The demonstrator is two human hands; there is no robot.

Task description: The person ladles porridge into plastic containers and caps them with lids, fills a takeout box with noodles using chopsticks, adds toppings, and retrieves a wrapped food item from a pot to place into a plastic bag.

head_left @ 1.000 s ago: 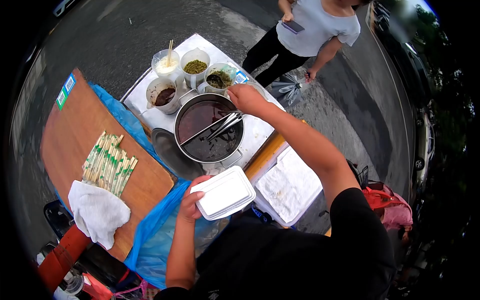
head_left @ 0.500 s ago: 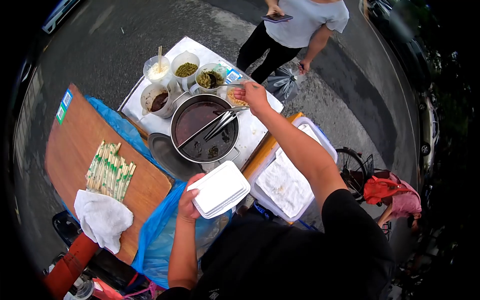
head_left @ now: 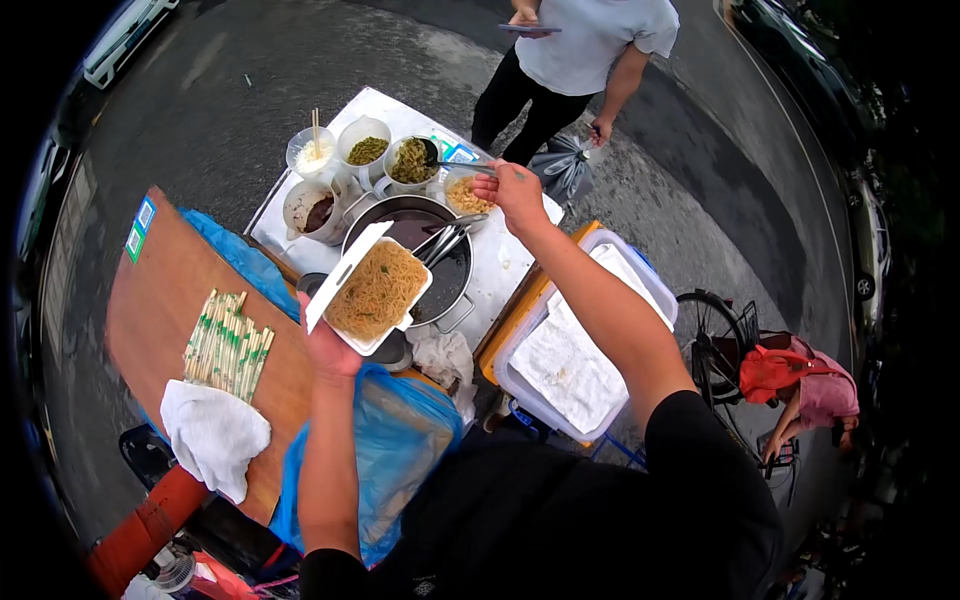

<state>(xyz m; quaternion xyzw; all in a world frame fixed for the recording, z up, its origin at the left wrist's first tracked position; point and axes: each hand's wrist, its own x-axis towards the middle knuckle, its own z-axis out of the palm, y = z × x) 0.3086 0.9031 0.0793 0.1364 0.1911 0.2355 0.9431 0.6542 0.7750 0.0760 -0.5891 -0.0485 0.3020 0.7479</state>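
Observation:
My left hand (head_left: 332,345) grips a white foam box (head_left: 350,272), its lid raised and thin brown noodles (head_left: 378,290) inside. The box is held over the left part of a divided steel pot (head_left: 455,290) of dark liquid, where metal tongs (head_left: 443,240) rest. In my right hand (head_left: 512,192) is the handle of a dark spoon (head_left: 432,155), whose bowl is at the cup of chopped greens (head_left: 411,162). Just under that hand stands a cup of peanut-like pieces (head_left: 468,194).
Other cups hold green bits (head_left: 367,150), white shreds (head_left: 312,152) and dark sauce (head_left: 318,212). Wrapped chopsticks (head_left: 228,345) and a white cloth (head_left: 215,435) lie on a wooden board (head_left: 150,320). A lidded tub (head_left: 570,365) stands right. A person (head_left: 590,50) stands beyond the table.
My left hand has moved up and left with the box, which was closed and now shows noodles. My right hand has drawn the spoon up at the greens cup.

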